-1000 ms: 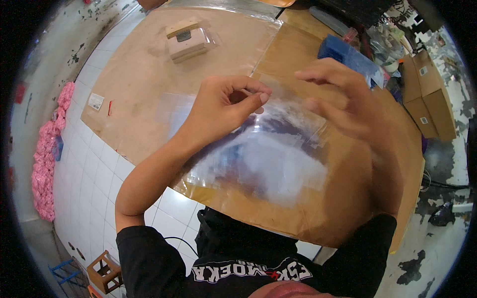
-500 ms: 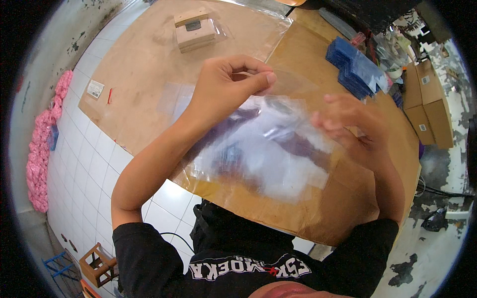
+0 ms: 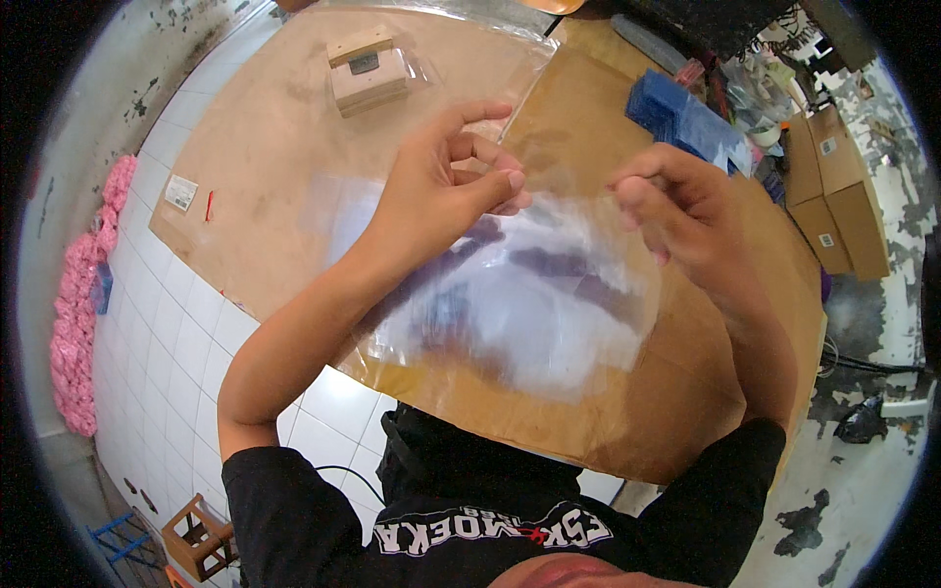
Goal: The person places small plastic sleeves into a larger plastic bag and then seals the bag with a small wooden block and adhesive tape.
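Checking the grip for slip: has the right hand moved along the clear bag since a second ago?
Yes. The right hand slid rightward, away from the left hand, toward the blue stack, opening a gap along the bag top edge.

Person wearing a black short-sleeved T-shirt (image 3: 470,529) with white and red lettering across the chest; forearms bare below the sleeves.
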### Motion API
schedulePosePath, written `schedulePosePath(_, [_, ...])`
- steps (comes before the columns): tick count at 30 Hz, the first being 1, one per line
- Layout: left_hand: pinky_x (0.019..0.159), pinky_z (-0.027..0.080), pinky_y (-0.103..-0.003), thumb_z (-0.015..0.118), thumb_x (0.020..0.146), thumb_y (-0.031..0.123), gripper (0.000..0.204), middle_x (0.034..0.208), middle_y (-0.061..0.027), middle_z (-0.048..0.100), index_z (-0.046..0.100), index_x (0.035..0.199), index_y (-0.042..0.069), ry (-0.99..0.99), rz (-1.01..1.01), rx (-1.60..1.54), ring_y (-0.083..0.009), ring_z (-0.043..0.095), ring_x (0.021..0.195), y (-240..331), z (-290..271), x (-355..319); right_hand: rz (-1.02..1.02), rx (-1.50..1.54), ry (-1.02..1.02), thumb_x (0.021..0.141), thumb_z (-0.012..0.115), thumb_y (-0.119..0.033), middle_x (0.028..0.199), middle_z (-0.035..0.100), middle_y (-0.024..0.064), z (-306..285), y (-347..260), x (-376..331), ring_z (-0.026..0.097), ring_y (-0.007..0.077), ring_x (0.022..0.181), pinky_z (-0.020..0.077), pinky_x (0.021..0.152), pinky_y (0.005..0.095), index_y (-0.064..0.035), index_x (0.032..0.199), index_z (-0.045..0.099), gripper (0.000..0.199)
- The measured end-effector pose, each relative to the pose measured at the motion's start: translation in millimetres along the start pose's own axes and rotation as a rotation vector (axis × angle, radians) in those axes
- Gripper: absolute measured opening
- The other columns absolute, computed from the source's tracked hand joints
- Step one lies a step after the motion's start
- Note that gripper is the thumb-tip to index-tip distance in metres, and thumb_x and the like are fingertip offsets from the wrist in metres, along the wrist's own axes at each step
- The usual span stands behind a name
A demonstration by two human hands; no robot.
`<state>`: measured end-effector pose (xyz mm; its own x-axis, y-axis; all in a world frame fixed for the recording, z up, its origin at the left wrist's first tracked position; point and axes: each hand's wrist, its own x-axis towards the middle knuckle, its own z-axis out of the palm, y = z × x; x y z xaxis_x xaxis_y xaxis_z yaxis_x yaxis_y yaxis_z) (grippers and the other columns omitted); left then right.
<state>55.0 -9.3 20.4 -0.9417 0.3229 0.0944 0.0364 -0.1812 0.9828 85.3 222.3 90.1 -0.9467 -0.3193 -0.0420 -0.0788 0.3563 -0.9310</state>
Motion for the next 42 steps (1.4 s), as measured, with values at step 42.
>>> schedulePosePath(42, [0.093, 0.050, -0.041, 0.044, 0.097, 0.016, 0.026, 0.129, -0.0194, 0.053, 0.045, 0.121, 0.007, -0.172, -0.194, -0.508, -0.0277, 0.060, 0.109, -11, 11, -4, -0.082, -0.028, 0.120, 0.087, 0.066, -0.008, 0.074, 0.063, 0.0019, 36, 44, 28, 0.057, 0.0035, 0.064, 0.0422, 0.054, 0.0170, 0.0011, 0.083, 0.060, 0.011])
